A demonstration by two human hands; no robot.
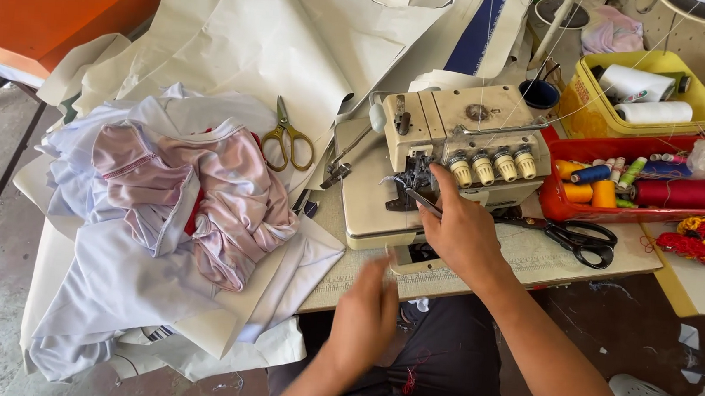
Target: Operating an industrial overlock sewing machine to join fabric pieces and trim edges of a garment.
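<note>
Left hand (365,319) is blurred near the lap; grip unclear.
Right hand (459,230) pinches tweezers (423,203) at the sewing machine (446,159).

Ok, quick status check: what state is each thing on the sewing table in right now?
Right hand: at the overlock machine, holding tweezers.
Left hand: blurred, off the table, holding nothing I can see.
Gold scissors: shut, lying on paper.
Black scissors: shut, lying flat.
Pink fabric: bunched on the pile.

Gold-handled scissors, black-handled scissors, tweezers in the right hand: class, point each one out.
Gold-handled scissors (288,140): head view, on the pivot.
Black-handled scissors (585,237): head view, on the handle loops.
Tweezers (423,203): head view, on the metal shaft.
</note>
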